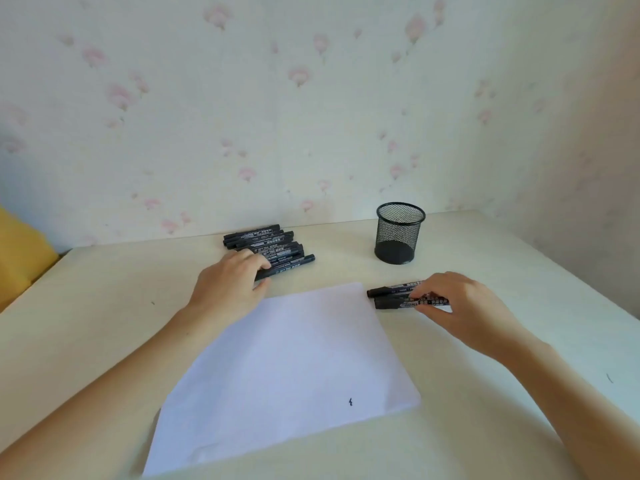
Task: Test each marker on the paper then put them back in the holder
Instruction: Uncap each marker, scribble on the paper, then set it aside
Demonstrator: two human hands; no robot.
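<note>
A single wide-angle view is given from head height, directed forward and down over the table [485,427]. The near edge of the paper [277,375] is set close under the lens, while the wallpapered wall [311,98] is seen beyond the table's far edge. Straight lines are bent outward near the borders.

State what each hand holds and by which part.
Left hand grips the nearest marker of the pile at its near end. Right hand pinches two markers near mid-barrel.
</note>
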